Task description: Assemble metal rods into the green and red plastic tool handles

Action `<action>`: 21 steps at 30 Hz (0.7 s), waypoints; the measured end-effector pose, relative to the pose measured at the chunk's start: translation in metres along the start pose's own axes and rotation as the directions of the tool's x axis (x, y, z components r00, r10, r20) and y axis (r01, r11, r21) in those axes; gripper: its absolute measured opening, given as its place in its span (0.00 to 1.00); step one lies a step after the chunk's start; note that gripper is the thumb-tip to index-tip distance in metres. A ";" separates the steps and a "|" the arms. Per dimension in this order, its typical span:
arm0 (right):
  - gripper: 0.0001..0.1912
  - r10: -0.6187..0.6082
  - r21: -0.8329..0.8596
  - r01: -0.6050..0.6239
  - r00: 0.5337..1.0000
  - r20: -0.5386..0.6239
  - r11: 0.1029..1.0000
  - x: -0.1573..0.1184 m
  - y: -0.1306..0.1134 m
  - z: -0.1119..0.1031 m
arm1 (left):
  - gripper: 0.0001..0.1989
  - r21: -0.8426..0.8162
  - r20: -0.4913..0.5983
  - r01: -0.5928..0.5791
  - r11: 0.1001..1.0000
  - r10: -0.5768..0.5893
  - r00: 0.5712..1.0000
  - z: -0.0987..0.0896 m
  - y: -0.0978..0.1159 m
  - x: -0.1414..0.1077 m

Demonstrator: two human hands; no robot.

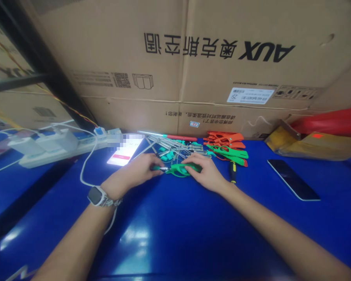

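My left hand point(148, 168), with a watch point(96, 196) on its wrist, is closed on a small tool with a dark handle and a metal tip point(164, 168). The tip points right and meets the end of a green plastic piece point(179, 169). My right hand point(201, 168) grips that green piece from the right. Just beyond both hands lies a pile of thin metal rods point(178, 146) with teal parts point(166, 154). Right of the pile are stacked orange plastic pieces point(226, 139), green ones point(232, 154) and a black and yellow screwdriver point(233, 171).
A lit phone point(125, 150) lies left of the pile, by a power strip point(67, 147) with chargers and a white cable point(82, 169). A dark phone point(292, 179) lies right. A large cardboard box point(163, 93) stands behind the blue table point(193, 234); a plastic bag point(318, 146) is at right.
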State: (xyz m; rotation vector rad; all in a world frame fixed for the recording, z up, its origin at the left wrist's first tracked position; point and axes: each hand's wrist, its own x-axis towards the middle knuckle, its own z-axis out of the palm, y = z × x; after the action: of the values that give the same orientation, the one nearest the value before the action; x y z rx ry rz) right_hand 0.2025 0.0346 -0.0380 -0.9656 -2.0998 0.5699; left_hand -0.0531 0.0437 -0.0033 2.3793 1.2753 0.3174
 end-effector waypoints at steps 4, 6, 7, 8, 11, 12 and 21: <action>0.08 0.006 0.012 -0.006 1.000 0.006 1.000 0.000 0.000 0.001 | 0.12 -0.006 -0.005 0.013 1.000 -0.013 1.000 0.001 0.000 0.000; 0.09 0.008 0.011 -0.008 1.000 0.007 1.000 0.000 0.000 0.001 | 0.12 -0.022 -0.009 0.008 1.000 -0.008 1.000 0.001 0.001 -0.001; 0.09 0.009 0.008 -0.009 1.000 0.006 1.000 -0.001 0.000 0.001 | 0.12 -0.031 -0.011 -0.001 1.000 0.001 1.000 0.001 0.002 -0.001; 0.09 0.011 0.003 -0.011 1.000 0.006 1.000 -0.001 0.000 0.002 | 0.12 -0.038 -0.014 -0.011 0.999 0.010 1.000 0.002 0.003 -0.001; 0.09 0.011 -0.006 -0.011 1.000 -0.003 1.000 -0.001 0.000 0.003 | 0.09 -0.020 -0.007 -0.021 1.000 0.021 1.000 0.002 0.003 -0.001; 0.09 0.010 -0.008 -0.010 1.000 -0.007 1.000 -0.001 0.001 0.003 | 0.09 -0.005 -0.001 -0.018 1.000 0.018 1.000 0.003 0.003 0.000; 0.11 -0.026 -0.089 0.026 1.000 0.008 0.996 0.009 0.000 0.001 | 0.08 0.042 0.007 -0.028 0.999 0.028 1.000 0.008 0.000 0.002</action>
State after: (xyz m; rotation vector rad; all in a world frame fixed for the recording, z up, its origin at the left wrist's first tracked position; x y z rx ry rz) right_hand 0.1973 0.0415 -0.0343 -0.9859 -2.1565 0.4699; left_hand -0.0489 0.0439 -0.0107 2.4335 1.2588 0.2931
